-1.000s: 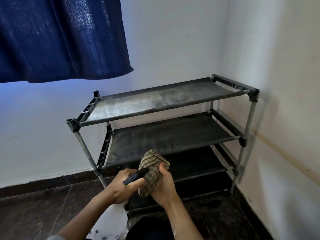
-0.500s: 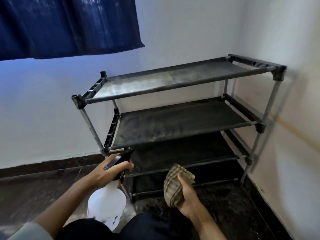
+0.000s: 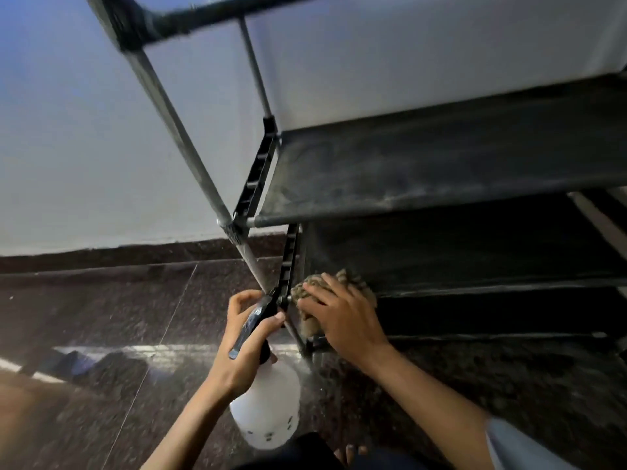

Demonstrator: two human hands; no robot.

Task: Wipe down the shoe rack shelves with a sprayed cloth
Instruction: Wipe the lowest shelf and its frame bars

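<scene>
The black shoe rack (image 3: 441,171) fills the upper right, seen from low down, with its dusty middle shelf above and a darker lower shelf (image 3: 475,259) beneath. My right hand (image 3: 342,317) presses a checked brown cloth (image 3: 302,291) against the lower shelf's front left corner. Just left of it, my left hand (image 3: 244,344) grips the black trigger head of a white spray bottle (image 3: 268,412), which hangs below the hand, right beside the rack's front left leg.
The rack's metal front left leg (image 3: 190,144) slants across the centre. A white wall (image 3: 84,147) with a dark skirting strip stands behind. The floor (image 3: 101,368) is dark speckled stone. My dark-clothed knee shows at the bottom edge.
The view has dropped much closer to the rack's lower left corner. My right hand moved the cloth up and forward onto the lower shelf. My left hand still holds the bottle.
</scene>
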